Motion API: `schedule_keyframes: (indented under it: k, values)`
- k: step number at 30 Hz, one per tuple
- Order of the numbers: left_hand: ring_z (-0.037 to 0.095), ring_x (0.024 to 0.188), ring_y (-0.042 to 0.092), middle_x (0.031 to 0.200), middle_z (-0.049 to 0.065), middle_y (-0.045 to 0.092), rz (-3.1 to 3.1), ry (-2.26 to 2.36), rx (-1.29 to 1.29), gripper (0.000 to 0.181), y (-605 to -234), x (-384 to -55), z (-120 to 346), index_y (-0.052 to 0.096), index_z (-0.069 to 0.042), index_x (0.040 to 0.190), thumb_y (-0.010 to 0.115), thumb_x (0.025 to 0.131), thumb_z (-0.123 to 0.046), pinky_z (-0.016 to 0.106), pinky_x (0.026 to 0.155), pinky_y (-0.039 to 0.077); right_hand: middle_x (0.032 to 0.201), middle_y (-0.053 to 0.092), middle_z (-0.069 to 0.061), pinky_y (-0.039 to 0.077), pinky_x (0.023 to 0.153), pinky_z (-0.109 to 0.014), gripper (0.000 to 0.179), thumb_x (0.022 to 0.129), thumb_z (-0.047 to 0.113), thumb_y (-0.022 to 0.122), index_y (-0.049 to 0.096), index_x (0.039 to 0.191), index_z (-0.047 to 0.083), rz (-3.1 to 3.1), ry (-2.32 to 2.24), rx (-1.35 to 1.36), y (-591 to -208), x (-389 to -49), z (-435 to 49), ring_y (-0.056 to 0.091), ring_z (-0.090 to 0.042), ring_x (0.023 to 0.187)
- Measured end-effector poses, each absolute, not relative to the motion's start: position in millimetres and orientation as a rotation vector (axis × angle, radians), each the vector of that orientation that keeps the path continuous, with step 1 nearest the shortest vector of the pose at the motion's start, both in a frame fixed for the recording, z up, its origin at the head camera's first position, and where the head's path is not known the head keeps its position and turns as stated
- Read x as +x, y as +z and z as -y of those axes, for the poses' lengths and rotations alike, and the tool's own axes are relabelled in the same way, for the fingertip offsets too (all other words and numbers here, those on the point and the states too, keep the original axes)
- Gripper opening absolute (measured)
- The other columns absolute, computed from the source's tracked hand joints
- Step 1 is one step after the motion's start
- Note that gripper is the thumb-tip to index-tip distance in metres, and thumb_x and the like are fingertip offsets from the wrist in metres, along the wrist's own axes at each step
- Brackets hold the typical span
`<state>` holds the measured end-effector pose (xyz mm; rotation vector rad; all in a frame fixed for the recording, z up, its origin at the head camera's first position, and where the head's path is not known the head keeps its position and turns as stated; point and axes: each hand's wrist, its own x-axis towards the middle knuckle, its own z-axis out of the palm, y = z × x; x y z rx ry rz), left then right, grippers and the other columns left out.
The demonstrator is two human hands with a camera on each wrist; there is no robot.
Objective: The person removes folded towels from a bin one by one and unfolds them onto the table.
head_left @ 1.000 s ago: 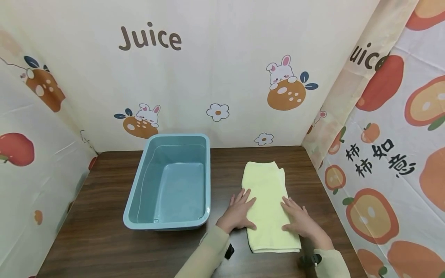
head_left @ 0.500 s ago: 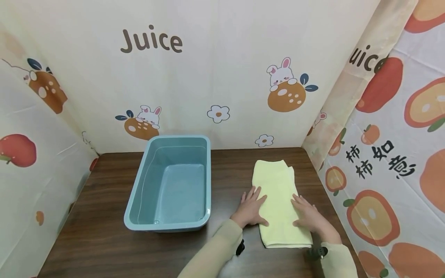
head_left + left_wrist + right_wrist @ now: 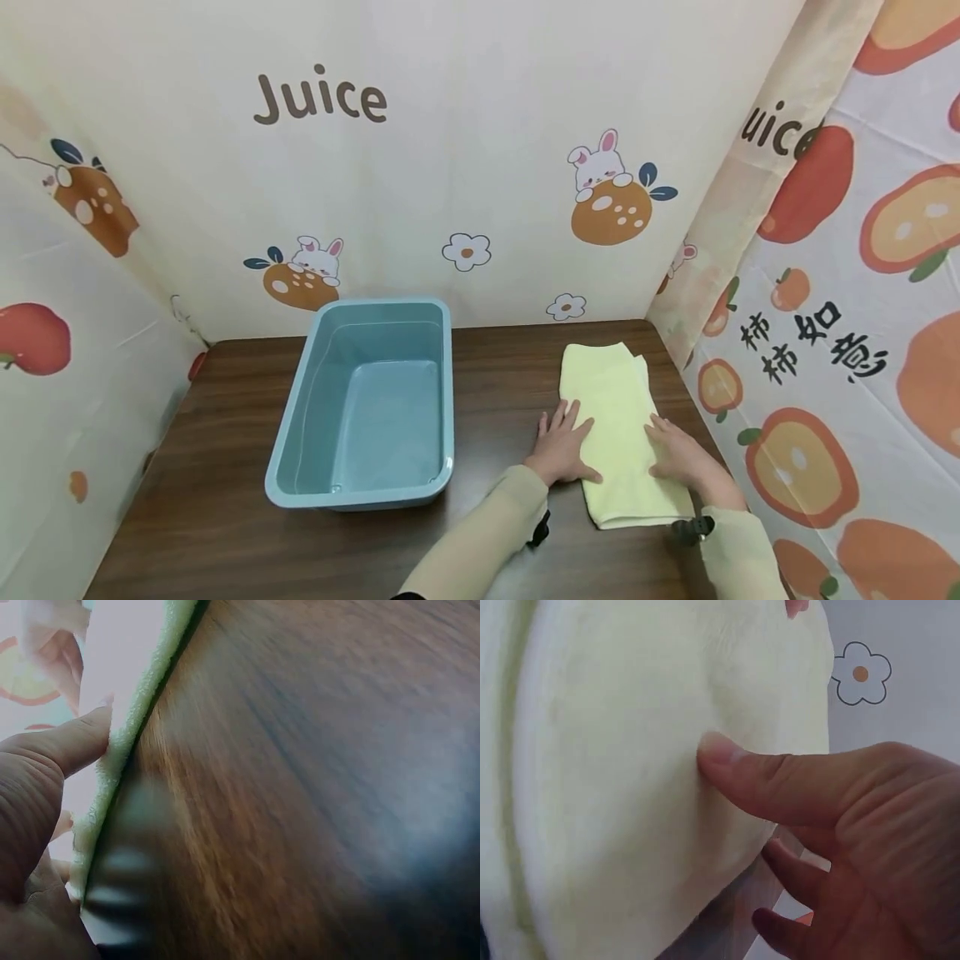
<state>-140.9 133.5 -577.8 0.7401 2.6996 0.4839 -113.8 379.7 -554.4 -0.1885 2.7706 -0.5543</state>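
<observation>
A folded pale yellow towel lies on the right part of the table. My left hand rests on its left edge, fingers spread and mostly straight. On the opposite edge is my right hand, its thumb on top of the cloth. The left wrist view shows the thumb of that hand touching the towel's layered side. In the right wrist view the right thumb presses into the towel, while other fingers lie beyond the edge.
A light blue plastic basin stands left of the towel, with nothing inside. Both are on a dark wood table. Printed curtains hang behind and along both sides; the right one is close to my right hand.
The towel has slid to the right across the table, with both hands moving along on its edges. The basin stays where it was; the head view has shifted slightly.
</observation>
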Motion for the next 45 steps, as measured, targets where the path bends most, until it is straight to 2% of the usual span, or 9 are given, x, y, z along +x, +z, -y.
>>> schedule_keyframes:
  k: [6, 15, 19, 22, 26, 31, 38, 41, 45]
  values:
    - [0.020, 0.152, 0.002, 0.166, -0.001, 0.010, -2.714, 0.456, 0.728, 0.100, -576, -142, -137, 0.035, -0.032, 0.155, 0.076, 0.071, -0.069, 0.051, 0.117, 0.017, 0.144, 0.041, -0.036, 0.035, 0.101, -0.064, 0.052, 0.088, 0.013, 0.071, 0.055, 0.130, -0.015, -2.854, -0.503, -0.077, -550, -118, -377, 0.042, -0.055, 0.128]
    - [0.019, 0.152, 0.004, 0.166, -0.002, 0.011, -2.722, 0.437, 0.749, 0.100, -576, -141, -135, 0.035, -0.034, 0.154, 0.074, 0.071, -0.072, 0.049, 0.117, 0.017, 0.121, 0.059, -0.033, 0.047, 0.078, -0.060, 0.047, 0.088, 0.016, 0.069, 0.058, 0.126, -0.008, -2.943, -0.511, 0.340, -551, -120, -371, 0.059, -0.050, 0.103]
    - [0.019, 0.152, 0.004, 0.166, -0.003, 0.012, -2.729, 0.433, 0.754, 0.100, -576, -140, -136, 0.036, -0.034, 0.154, 0.074, 0.070, -0.072, 0.048, 0.117, 0.018, 0.109, 0.064, -0.029, 0.047, 0.066, -0.053, 0.038, 0.088, 0.013, 0.068, 0.060, 0.120, -0.007, -2.918, -0.551, 0.516, -551, -119, -371, 0.062, -0.041, 0.086]
    - [0.019, 0.152, 0.004, 0.166, -0.003, 0.012, -2.730, 0.424, 0.754, 0.100, -576, -140, -136, 0.036, -0.034, 0.154, 0.074, 0.070, -0.072, 0.048, 0.117, 0.018, 0.098, 0.065, -0.026, 0.045, 0.061, -0.049, 0.034, 0.089, 0.019, 0.069, 0.061, 0.111, -0.006, -2.855, -0.573, 0.639, -549, -118, -370, 0.061, -0.037, 0.078]
    - [0.019, 0.152, 0.004, 0.166, -0.003, 0.012, -2.733, 0.422, 0.752, 0.100, -577, -140, -136, 0.036, -0.035, 0.154, 0.074, 0.070, -0.073, 0.048, 0.117, 0.018, 0.091, 0.063, -0.024, 0.044, 0.061, -0.047, 0.037, 0.089, 0.026, 0.070, 0.061, 0.104, -0.006, -2.769, -0.634, 0.738, -547, -117, -371, 0.058, -0.036, 0.077]
    - [0.019, 0.152, 0.003, 0.166, -0.003, 0.012, -2.729, 0.440, 0.750, 0.101, -580, -142, -136, 0.036, -0.035, 0.154, 0.075, 0.069, -0.073, 0.048, 0.117, 0.017, 0.093, 0.065, -0.023, 0.043, 0.064, -0.045, 0.039, 0.086, 0.029, 0.070, 0.067, 0.101, -0.007, -2.745, -0.750, 0.734, -548, -114, -375, 0.059, -0.036, 0.081]
    - [0.019, 0.152, 0.003, 0.166, -0.003, 0.011, -2.727, 0.463, 0.748, 0.101, -581, -143, -135, 0.036, -0.034, 0.154, 0.075, 0.070, -0.072, 0.049, 0.118, 0.016, 0.084, 0.064, -0.013, 0.038, 0.061, -0.037, 0.027, 0.086, 0.027, 0.065, 0.067, 0.091, 0.000, -2.777, -0.889, 0.693, -551, -111, -374, 0.055, -0.030, 0.076]
    - [0.019, 0.152, 0.004, 0.166, -0.004, 0.012, -2.733, 0.457, 0.756, 0.099, -581, -143, -134, 0.036, -0.035, 0.154, 0.075, 0.070, -0.072, 0.049, 0.117, 0.018, 0.088, 0.063, -0.016, 0.040, 0.061, -0.035, 0.032, 0.089, 0.029, 0.066, 0.063, 0.097, -0.002, -2.775, -0.954, 0.684, -548, -109, -369, 0.056, -0.029, 0.077]
    - [0.020, 0.152, 0.006, 0.165, -0.004, 0.015, -2.730, 0.470, 0.772, 0.097, -579, -142, -132, 0.039, -0.033, 0.153, 0.074, 0.072, -0.072, 0.049, 0.117, 0.020, 0.101, 0.063, -0.025, 0.048, 0.063, -0.035, 0.053, 0.088, 0.032, 0.071, 0.057, 0.115, -0.011, -2.673, -1.049, 0.645, -541, -101, -364, 0.060, -0.029, 0.082]
